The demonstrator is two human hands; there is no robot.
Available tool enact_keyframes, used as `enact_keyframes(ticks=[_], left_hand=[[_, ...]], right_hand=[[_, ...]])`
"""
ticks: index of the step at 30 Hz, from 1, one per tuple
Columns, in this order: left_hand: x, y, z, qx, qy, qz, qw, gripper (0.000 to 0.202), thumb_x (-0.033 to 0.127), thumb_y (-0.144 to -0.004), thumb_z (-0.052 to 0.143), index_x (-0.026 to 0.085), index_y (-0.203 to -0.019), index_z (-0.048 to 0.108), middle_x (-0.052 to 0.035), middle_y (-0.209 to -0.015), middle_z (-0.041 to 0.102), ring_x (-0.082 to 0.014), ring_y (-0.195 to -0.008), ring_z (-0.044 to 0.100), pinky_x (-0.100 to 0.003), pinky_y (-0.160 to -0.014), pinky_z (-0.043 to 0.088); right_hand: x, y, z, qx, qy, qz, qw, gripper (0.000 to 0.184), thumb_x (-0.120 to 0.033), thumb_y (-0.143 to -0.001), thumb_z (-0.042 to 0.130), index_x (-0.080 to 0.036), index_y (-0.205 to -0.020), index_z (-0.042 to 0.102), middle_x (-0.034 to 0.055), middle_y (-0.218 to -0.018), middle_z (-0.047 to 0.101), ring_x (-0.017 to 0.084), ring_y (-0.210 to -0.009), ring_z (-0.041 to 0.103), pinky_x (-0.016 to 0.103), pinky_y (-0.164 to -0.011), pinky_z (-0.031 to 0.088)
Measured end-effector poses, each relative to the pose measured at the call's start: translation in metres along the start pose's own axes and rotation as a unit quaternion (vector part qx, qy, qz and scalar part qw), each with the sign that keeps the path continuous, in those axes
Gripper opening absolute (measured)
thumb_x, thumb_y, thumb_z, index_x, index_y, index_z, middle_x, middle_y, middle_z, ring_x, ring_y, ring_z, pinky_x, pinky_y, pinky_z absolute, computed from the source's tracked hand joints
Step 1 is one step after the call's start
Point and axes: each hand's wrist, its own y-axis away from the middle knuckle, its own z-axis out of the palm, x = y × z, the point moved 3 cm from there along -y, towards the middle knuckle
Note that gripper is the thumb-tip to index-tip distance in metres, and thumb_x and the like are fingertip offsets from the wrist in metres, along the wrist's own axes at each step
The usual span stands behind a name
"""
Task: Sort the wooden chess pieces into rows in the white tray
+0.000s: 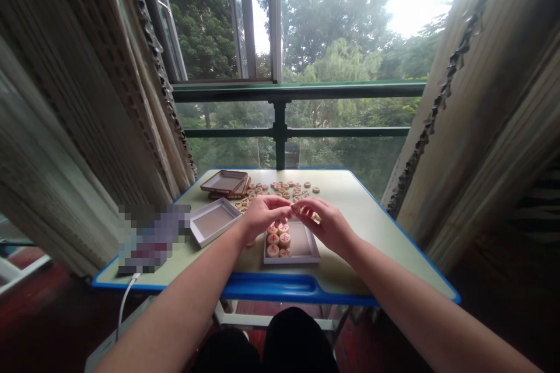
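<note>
While near the tray [304,243], game piece [296,210] between fingers [311,204].

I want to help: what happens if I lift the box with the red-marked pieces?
The box looks fairly stiff, with straight walls. Its left side may feel heavier, since the pieces sit there. Tilted, they might slide into the bare right part.

Over the far edge of the white tray [305,246], the left hand [268,211] and right hand [326,220] partly hide a round piece [296,210]. Beyond the tray, scattered pieces [289,185] are too small to read. Left of it, a pixelated object [153,240] is unrecognizable; on its near side, the dark-clad legs [301,341] are cut off.
</note>
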Motion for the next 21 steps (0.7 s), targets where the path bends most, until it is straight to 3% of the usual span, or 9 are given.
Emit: enact_keyframes(ticks=[2, 4, 7, 9, 13, 21], left_hand=[[-0.001, -0.001, -0.002, 0.018, -0.035, 0.006, 0.999, 0.031, 0.035, -0.068, 0.066, 0.010, -0.085, 0.070, -0.0061, -0.065, 0.068, -0.0107, -0.049, 0.056, -0.022, -0.045, 0.043], [-0.001, -0.002, -0.010, 0.081, -0.106, 0.029, 0.991, 0.029, 0.037, -0.071, 0.062, 0.011, -0.082, 0.070, -0.0066, -0.068, 0.069, -0.0116, -0.049, 0.057, -0.022, -0.045, 0.043], [0.002, -0.001, -0.024, 0.213, -0.265, 0.085, 0.936, 0.023, 0.035, -0.074, 0.058, 0.014, -0.075, 0.069, -0.0049, -0.067, 0.069, -0.0133, -0.054, 0.060, -0.024, -0.053, 0.046], [0.004, 0.000, -0.028, 0.251, -0.348, 0.110, 0.897, 0.021, 0.033, -0.076, 0.056, 0.016, -0.073, 0.069, -0.0042, -0.068, 0.070, -0.0146, -0.059, 0.062, -0.026, -0.060, 0.047], [0.004, 0.001, -0.028, 0.245, -0.410, 0.121, 0.870, 0.022, 0.034, -0.077, 0.055, 0.018, -0.073, 0.069, -0.0037, -0.071, 0.071, -0.0153, -0.062, 0.062, -0.026, -0.064, 0.046], [0.004, 0.001, -0.025, 0.228, -0.420, 0.133, 0.868, 0.024, 0.037, -0.077, 0.057, 0.018, -0.069, 0.068, -0.0031, -0.067, 0.069, -0.0141, -0.059, 0.060, -0.025, -0.060, 0.044]], right_hand=[[0.002, 0.001, -0.001, 0.003, 0.003, 0.013, 1.000, 0.016, -0.030, -0.086, 0.050, -0.021, -0.097, 0.057, 0.0065, -0.088, 0.063, 0.014, -0.072, 0.058, 0.029, -0.066, 0.049], [0.002, 0.002, -0.001, 0.003, 0.008, 0.027, 1.000, 0.016, -0.030, -0.085, 0.051, -0.020, -0.097, 0.056, 0.0063, -0.087, 0.062, 0.013, -0.068, 0.056, 0.028, -0.064, 0.049], [-0.004, 0.005, -0.001, -0.028, 0.012, 0.030, 0.999, 0.015, -0.030, -0.082, 0.056, -0.019, -0.092, 0.058, 0.0070, -0.090, 0.060, 0.014, -0.071, 0.055, 0.028, -0.066, 0.048], [-0.010, 0.007, 0.000, -0.076, 0.008, 0.021, 0.997, 0.014, -0.031, -0.078, 0.061, -0.019, -0.086, 0.060, 0.0073, -0.092, 0.060, 0.015, -0.079, 0.055, 0.029, -0.071, 0.048], [-0.019, 0.011, 0.005, -0.155, -0.003, 0.007, 0.988, 0.016, -0.032, -0.072, 0.068, -0.020, -0.080, 0.064, 0.0067, -0.093, 0.060, 0.018, -0.090, 0.055, 0.032, -0.080, 0.045], [-0.012, 0.012, 0.013, -0.181, -0.015, 0.016, 0.983, 0.022, -0.039, -0.067, 0.073, -0.019, -0.075, 0.067, 0.0056, -0.083, 0.062, 0.019, -0.082, 0.057, 0.033, -0.078, 0.045]])
